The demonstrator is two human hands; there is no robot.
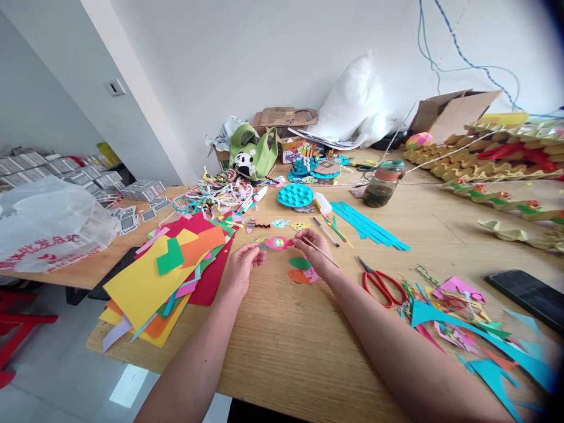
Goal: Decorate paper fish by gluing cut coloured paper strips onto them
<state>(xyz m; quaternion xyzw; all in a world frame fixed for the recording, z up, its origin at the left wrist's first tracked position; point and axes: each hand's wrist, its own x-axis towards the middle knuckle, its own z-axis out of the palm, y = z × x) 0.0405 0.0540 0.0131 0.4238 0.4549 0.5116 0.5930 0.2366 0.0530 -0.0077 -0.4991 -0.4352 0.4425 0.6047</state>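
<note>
A pink paper fish (278, 242) with small coloured triangles on its body is held just above the table, between my two hands. My left hand (245, 267) pinches its left end, where a small patterned piece partly shows. My right hand (312, 251) grips the right end and also holds a thin wooden stick (328, 257) slanting toward the wrist. Below the fish lie a green paper leaf shape (299, 263) and an orange paper fish (298, 277), with a pink piece partly hidden by my right hand. Beyond are a light blue paper fish (281, 223) and a yellow spotted one (300, 226).
Left lies a stack of coloured paper (145, 282). Red-handled scissors (382, 285) and paper scraps (467, 317) are at right, near a phone (529, 299). Behind stand a blue round plate (295, 196), a glue bottle (323, 203), blue strips (370, 224) and a jar (383, 185).
</note>
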